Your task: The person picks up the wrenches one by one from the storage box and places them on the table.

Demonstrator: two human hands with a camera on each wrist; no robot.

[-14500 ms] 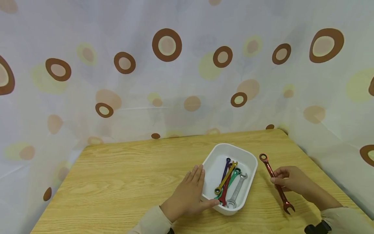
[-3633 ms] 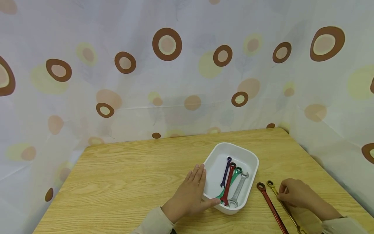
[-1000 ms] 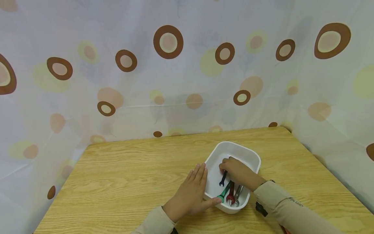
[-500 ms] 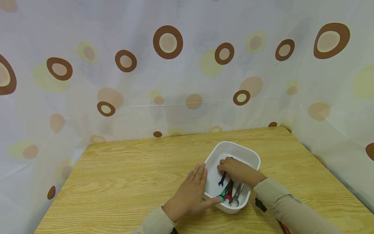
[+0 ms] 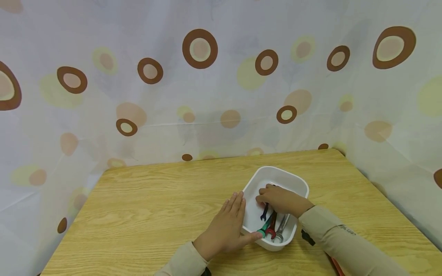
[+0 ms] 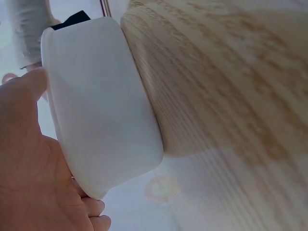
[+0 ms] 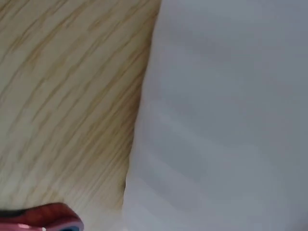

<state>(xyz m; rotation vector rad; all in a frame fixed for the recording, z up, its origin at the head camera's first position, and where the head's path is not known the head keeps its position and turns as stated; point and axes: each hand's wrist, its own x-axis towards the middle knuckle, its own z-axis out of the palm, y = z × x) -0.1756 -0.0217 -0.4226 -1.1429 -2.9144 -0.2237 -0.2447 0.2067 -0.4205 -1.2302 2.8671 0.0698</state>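
the left hand [image 5: 224, 228] is resting against the side of the white tray [image 5: 283, 177], its fingers straight and together, its thumb lying over the near rim. the right hand [image 5: 283, 200] is resting inside the tray, its bent fingers covering much of the small dark wrench [image 5: 264, 212]; whether the fingertips are clamping it cannot be told, as the knuckles are hiding them. the green wrench [image 5: 267, 224], the red wrench [image 5: 273, 222] and the silver wrench [image 5: 283, 224] are lying beside it, partly covered. a second red tool [image 5: 335, 264] is lying on the wooden table [image 5: 148, 203], outside the tray. in judgement, sound handling is calling for a mid-shaft pinch, a straight lift clear of the neighbouring tools, and steady bracing by the left hand (a loose pinch could be letting the slim shaft twist). as to markings, the right sleeve [image 5: 340, 241] is carrying dark marks [image 5: 347, 229], possibly lettering, too small for reading; no brand or size stamp is showing legibly on any tool or on the tray.
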